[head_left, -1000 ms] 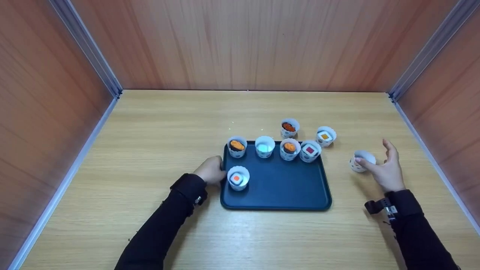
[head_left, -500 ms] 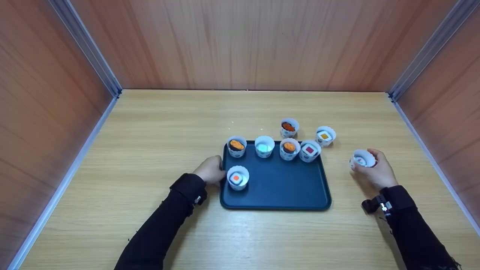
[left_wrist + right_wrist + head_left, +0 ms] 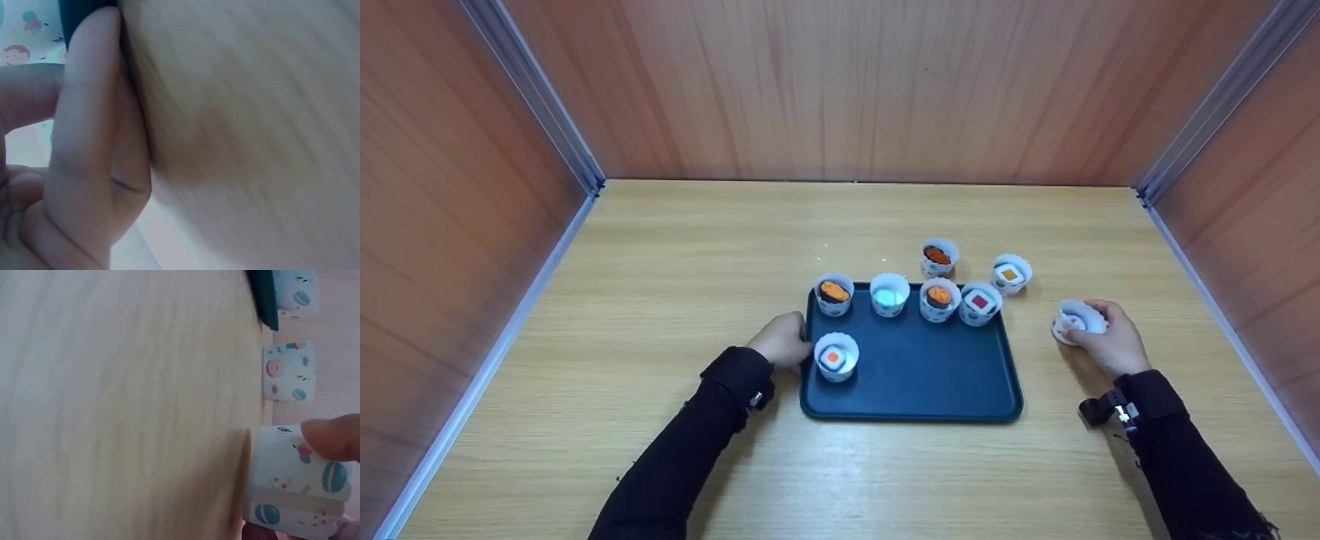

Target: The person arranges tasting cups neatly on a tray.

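Our right hand (image 3: 1110, 341) curls its fingers round a white paper cup (image 3: 1078, 321) that stands on the bench (image 3: 660, 300), well right of the tray's right edge and toward the bench's right side. In the right wrist view a fingertip (image 3: 332, 437) presses on the cup's printed wall, and the cup's base sits on the wood. We cannot tell clearly what lies inside it.

Our left hand (image 3: 784, 339) rests against the left edge of the dark tray (image 3: 930, 375), fingers curled at the rim; whether it truly grips the rim we cannot tell. Just beside it, on the tray near its left edge, stands a cup holding a white roll with an orange centre (image 3: 836, 355).

Along the tray's far edge stand four more cups in a row: one with an orange topping (image 3: 834, 293) at the far left corner, a pale one (image 3: 889, 293) next to it, one with an orange piece on a dark base (image 3: 940, 298), and one with a red-centred roll (image 3: 980, 302) at the far right corner.

Beyond the tray's far right corner, on the bare bench, stand two cups: one with a reddish topping (image 3: 939, 256) and one with a yellow-centred roll (image 3: 1009, 274).
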`<state>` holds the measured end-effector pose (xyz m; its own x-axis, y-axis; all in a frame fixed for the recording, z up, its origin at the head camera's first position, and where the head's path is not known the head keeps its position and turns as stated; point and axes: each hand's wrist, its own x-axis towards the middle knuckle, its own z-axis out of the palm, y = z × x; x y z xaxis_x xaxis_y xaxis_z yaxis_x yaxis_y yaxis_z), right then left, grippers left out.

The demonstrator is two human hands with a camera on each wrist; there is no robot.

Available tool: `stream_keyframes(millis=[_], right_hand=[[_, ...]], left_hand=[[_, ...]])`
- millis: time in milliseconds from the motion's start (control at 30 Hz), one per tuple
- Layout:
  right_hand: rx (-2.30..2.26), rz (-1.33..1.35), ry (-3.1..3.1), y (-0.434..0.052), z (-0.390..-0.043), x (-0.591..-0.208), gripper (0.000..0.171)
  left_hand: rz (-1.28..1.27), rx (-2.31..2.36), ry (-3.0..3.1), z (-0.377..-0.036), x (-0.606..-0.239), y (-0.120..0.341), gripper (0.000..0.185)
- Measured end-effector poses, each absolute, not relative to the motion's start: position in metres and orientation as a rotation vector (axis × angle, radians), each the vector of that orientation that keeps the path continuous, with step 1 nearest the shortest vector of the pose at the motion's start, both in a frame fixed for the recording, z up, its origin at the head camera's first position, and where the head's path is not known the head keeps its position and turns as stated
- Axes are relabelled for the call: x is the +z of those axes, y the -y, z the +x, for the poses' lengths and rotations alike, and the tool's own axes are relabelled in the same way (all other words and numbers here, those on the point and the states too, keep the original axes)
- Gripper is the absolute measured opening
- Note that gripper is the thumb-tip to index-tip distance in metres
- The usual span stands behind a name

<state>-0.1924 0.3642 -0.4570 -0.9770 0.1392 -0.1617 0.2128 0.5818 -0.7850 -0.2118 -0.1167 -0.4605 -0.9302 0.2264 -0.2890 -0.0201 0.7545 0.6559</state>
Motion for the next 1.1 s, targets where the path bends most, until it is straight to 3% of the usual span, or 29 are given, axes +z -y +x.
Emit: stream_keyframes(millis=[400, 667, 1100], right_hand=[[-1.465, 0.116, -2.743, -0.322, -0.189, -0.427, 0.068], [-1.599, -0.151, -2.687, -0.274, -0.185, -0.411, 0.063], [-1.645, -0.469, -2.515, -0.196, -0.19, -0.416, 0.064]], left_hand=[[0.141, 0.993, -2.595, -0.211, -0.46, 0.117, 0.007], [0.162, 0.992, -2.609, -0.211, -0.46, 0.118, 0.007], [0.154, 1.006, -2.604, -0.212, -0.46, 0.117, 0.006]])
